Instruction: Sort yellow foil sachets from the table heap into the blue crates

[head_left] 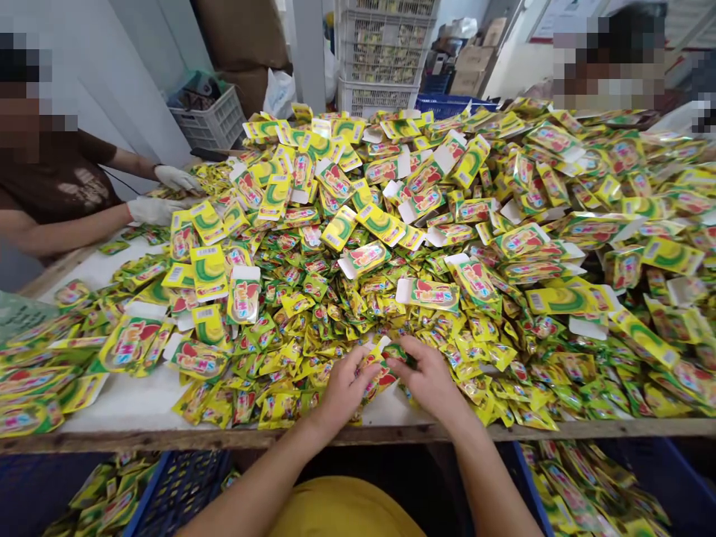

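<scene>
A huge heap of small yellow-green sachets [347, 313] and open printed cartons [428, 293] covers the white table [134, 399]. My left hand [342, 389] and my right hand [426, 377] meet near the table's front edge. Both pinch the same small carton [381, 364] with sachets at its mouth, fingers curled round it. More loose sachets lie all round the two hands.
A person in white gloves [154, 210] works at the table's left end, and another person sits at the far right. Blue crates [179, 488] holding sachets stand below the front edge. White and grey crates [385, 56] and cardboard boxes are stacked behind.
</scene>
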